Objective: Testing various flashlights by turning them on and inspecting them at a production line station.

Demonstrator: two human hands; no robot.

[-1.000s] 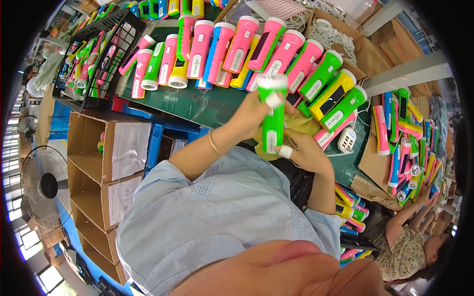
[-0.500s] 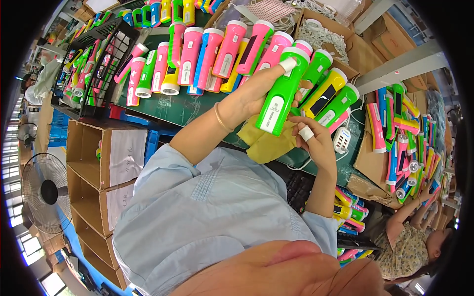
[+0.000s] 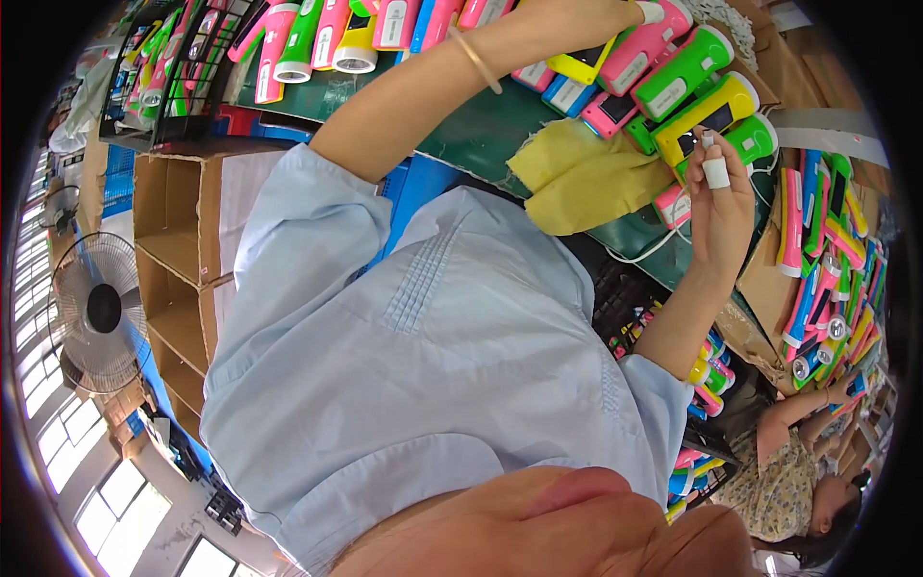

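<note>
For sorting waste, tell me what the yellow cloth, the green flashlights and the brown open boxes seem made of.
Yellow cloth: soft, matt fabric, shown by its loose folds; fibre unclear. Green flashlights: probably hard plastic, smooth and slightly shiny, given their moulded shells. Brown open boxes: likely cardboard, dull, with rough edges.

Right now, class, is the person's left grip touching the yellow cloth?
Apart. The head view shows flashlights lying in the gap between the left grip and the yellow cloth.
</note>
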